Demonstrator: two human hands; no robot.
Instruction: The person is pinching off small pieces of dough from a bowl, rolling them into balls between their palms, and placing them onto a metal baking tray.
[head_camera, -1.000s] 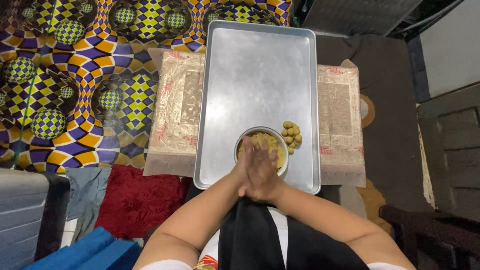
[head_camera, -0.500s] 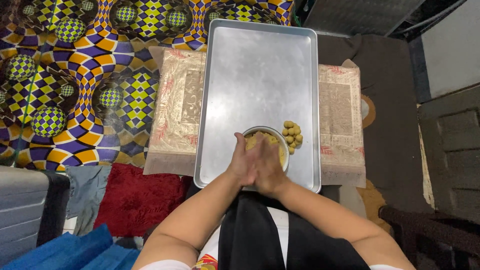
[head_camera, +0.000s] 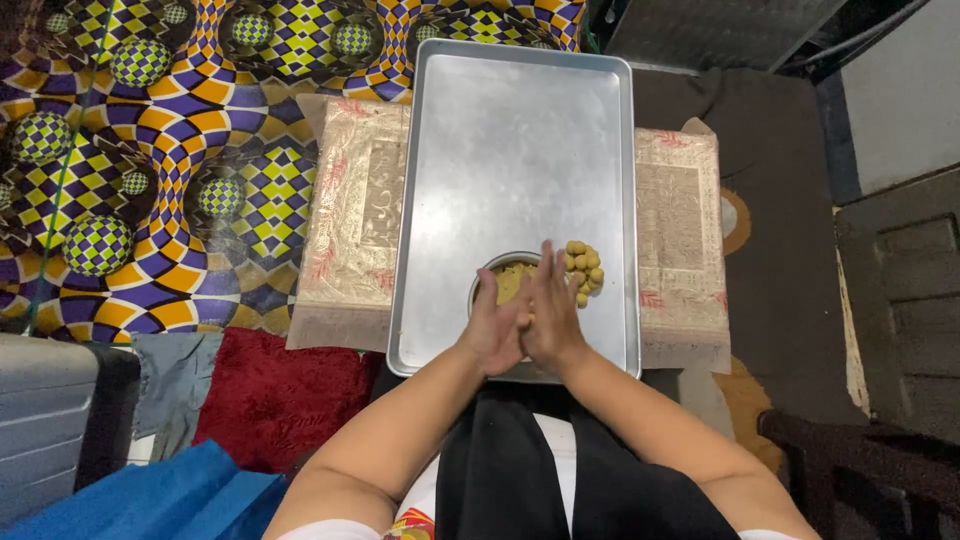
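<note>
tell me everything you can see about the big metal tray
The metal tray is a large rectangular sheet pan, dull silver, with a low raised rim and rounded corners. It lies flat on a patterned beige mat, long side running away from the person. Most of it is bare. Near its close end sit a small round bowl of yellowish dough and a cluster of small dough balls.

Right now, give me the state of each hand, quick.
Left hand: flat and open, palm pressed against the right hand over the bowl; whether anything is between the palms cannot be told.
Right hand: flat and open, pressed against the left.
</note>
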